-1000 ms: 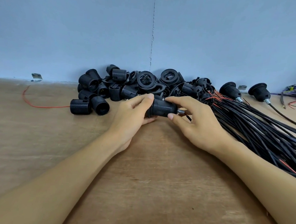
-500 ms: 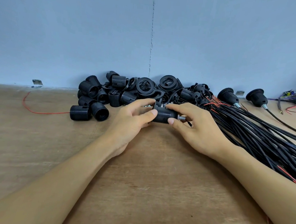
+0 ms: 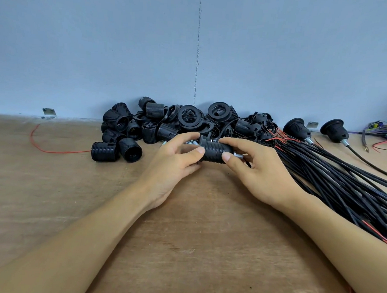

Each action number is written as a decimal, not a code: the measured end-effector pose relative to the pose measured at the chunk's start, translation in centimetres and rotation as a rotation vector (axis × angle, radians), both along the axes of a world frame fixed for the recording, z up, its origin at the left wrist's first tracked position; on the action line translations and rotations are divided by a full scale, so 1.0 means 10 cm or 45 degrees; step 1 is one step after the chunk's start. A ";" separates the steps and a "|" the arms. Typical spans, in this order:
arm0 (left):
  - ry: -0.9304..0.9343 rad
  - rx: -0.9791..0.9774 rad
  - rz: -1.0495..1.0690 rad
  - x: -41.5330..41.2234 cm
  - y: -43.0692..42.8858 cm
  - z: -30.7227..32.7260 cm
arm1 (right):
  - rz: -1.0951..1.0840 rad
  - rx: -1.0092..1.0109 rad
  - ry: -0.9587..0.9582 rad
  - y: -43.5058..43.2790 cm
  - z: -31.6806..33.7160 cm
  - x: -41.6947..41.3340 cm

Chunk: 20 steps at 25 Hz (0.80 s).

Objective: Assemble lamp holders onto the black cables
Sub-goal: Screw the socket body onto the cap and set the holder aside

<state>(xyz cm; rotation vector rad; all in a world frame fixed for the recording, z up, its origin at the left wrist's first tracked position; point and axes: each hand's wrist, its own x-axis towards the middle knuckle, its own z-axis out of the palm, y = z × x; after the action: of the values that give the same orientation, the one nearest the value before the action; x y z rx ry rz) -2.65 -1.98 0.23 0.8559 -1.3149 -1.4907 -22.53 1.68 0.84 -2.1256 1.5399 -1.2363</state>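
A black threaded lamp holder [image 3: 213, 151] lies sideways just above the wooden table, held between both hands. My left hand [image 3: 175, 165] pinches its left end with thumb and fingers. My right hand [image 3: 259, 173] grips its right end, where a short metal stub [image 3: 239, 156] sticks out with a black cable running behind my palm. A thick bundle of black cables [image 3: 335, 177] with red wire ends fans out to the right.
A heap of black holder shells and rings [image 3: 166, 124] lies against the blue wall. Two finished holders on cables [image 3: 299, 130] [image 3: 335, 130] sit at the back right. A loose red wire [image 3: 52, 150] lies at the left. Coloured wires [image 3: 386, 133] fill the far right corner.
The holder has stayed between my hands. My left fingers have shifted round its left end, the thumb now under it.
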 end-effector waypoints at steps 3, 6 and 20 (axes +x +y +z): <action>-0.101 -0.075 -0.017 0.01 0.01 0.01 | 0.004 0.014 -0.005 0.00 0.01 -0.02; -0.227 -0.192 0.025 0.01 0.04 0.01 | -0.011 0.026 -0.035 -0.01 0.01 -0.03; -0.265 -0.335 0.233 -0.03 0.12 0.05 | -0.014 0.045 -0.011 -0.01 -0.01 -0.03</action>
<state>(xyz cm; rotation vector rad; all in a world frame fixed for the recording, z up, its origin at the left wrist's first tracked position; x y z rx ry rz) -2.99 -0.75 0.72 0.9480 -1.5023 -1.0804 -22.87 1.60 0.77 -2.0897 1.5606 -1.2114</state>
